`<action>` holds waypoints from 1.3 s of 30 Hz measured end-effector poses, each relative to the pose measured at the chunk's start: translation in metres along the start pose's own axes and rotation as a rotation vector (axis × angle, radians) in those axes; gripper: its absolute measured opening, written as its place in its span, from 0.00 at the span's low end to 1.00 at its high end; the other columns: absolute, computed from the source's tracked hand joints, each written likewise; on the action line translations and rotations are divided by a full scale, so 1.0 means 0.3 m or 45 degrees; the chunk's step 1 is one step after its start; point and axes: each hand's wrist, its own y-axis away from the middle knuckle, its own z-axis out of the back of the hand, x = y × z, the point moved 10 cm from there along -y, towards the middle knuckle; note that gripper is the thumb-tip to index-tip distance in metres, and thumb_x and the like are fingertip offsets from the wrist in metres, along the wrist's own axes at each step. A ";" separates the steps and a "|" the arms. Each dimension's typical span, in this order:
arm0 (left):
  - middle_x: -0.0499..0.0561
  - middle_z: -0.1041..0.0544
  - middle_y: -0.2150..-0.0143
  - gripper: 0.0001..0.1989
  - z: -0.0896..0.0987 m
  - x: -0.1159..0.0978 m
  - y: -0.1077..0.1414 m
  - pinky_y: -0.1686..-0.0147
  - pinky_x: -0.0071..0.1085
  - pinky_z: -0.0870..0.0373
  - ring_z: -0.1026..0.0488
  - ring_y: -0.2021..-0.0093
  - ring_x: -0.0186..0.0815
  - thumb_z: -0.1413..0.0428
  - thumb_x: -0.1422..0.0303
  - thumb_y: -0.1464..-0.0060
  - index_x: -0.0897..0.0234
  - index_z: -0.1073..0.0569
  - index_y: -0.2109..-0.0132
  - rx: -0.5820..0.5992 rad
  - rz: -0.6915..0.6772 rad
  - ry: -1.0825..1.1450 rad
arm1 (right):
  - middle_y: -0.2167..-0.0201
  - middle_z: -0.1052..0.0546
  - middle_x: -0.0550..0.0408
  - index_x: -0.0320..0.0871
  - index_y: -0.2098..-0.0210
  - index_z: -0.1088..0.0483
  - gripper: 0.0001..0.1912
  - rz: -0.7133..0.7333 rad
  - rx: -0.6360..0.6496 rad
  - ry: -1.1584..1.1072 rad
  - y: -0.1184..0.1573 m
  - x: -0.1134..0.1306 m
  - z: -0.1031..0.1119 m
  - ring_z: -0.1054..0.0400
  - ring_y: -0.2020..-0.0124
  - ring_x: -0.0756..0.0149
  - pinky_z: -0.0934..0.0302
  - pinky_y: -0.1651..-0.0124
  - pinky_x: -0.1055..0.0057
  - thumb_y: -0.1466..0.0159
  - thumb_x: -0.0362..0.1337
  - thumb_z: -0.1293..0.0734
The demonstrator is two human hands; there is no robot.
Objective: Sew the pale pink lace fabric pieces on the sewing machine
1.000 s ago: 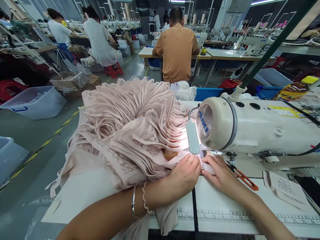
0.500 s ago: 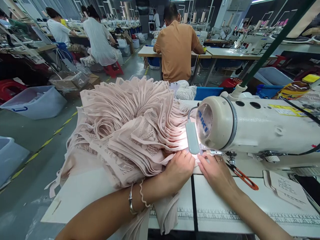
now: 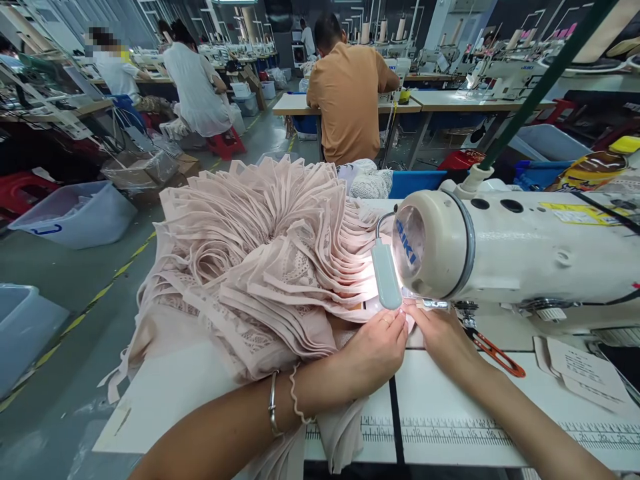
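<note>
A large fanned heap of pale pink lace-trimmed fabric pieces (image 3: 270,260) lies to the left of a white sewing machine (image 3: 525,247). Under the lit grey lamp (image 3: 387,273), my left hand (image 3: 377,347) pinches the edge of a pink piece, its fingers pressed together. My right hand (image 3: 440,333) is right beside it at the machine's head, thumb and fingers closed on the same edge. The fingertips of both hands nearly meet. The needle and presser foot are mostly hidden behind the lamp and machine head.
Orange-handled thread snips (image 3: 500,355) and paper tags (image 3: 583,373) lie right of my right hand. A ruler strip (image 3: 450,435) runs along the table front. Plastic bins (image 3: 75,212) stand on the floor at left. A co-worker in a brown shirt (image 3: 347,100) sits ahead.
My left hand has shifted right and slightly down, closer to my right hand, with the fabric edge in its fingers. My right hand's fingers have drawn together. The view has shifted slightly.
</note>
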 end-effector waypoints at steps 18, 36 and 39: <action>0.64 0.23 0.48 0.16 0.006 0.023 -0.012 0.44 0.38 0.29 0.24 0.48 0.42 0.57 0.81 0.35 0.79 0.30 0.46 -0.113 0.025 0.031 | 0.57 0.19 0.53 0.52 0.42 0.29 0.33 -0.177 0.042 -0.016 0.010 -0.027 -0.008 0.27 0.62 0.60 0.35 0.60 0.65 0.38 0.22 0.48; 0.65 0.24 0.49 0.14 -0.035 0.058 -0.022 0.49 0.40 0.26 0.24 0.48 0.42 0.56 0.80 0.35 0.76 0.31 0.46 -0.023 0.116 0.138 | 0.57 0.20 0.50 0.51 0.36 0.35 0.36 -0.164 0.071 -0.009 0.005 -0.034 -0.037 0.27 0.61 0.59 0.34 0.54 0.61 0.39 0.22 0.48; 0.65 0.23 0.49 0.14 -0.016 0.062 -0.027 0.49 0.38 0.27 0.25 0.49 0.42 0.57 0.81 0.35 0.77 0.31 0.47 -0.042 0.111 0.120 | 0.60 0.19 0.51 0.51 0.37 0.34 0.35 -0.163 0.112 -0.031 0.003 -0.037 -0.045 0.27 0.63 0.59 0.34 0.54 0.62 0.39 0.22 0.48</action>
